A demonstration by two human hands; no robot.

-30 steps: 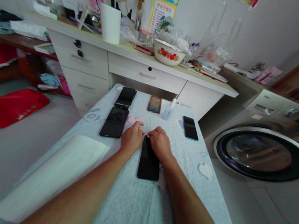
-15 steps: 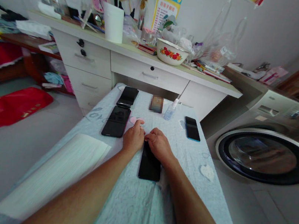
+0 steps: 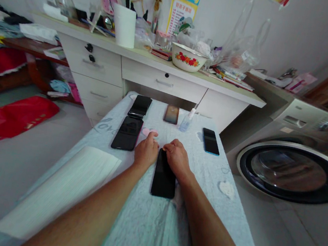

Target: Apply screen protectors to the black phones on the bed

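A black smartphone (image 3: 164, 178) lies screen up on the cloth in front of me. My right hand (image 3: 176, 156) is closed at its top end, fingertips pinched together over the upper edge. Whatever sits between those fingertips is too small to make out. Just left of the phone's upper corner rests my left hand (image 3: 146, 152), its fingers curled in; what they hold, if anything, is hidden. To the left lie another dark phone (image 3: 127, 133) with a pinkish edge and, beyond it, a black phone (image 3: 140, 106). A blue-edged phone (image 3: 211, 141) lies at the right.
A clear spray bottle (image 3: 187, 120) stands near the table's far end, beside a small blurred brown item (image 3: 171, 114). A whitish folded cloth (image 3: 63, 192) lies along the left side. Behind is a white desk (image 3: 164, 78) holding a flowered bowl (image 3: 188, 59); a washing machine (image 3: 298, 131) stands right.
My right hand has shifted slightly up and right, uncovering more of the phone's top end. The phone appears moved slightly left. My left hand has barely moved.
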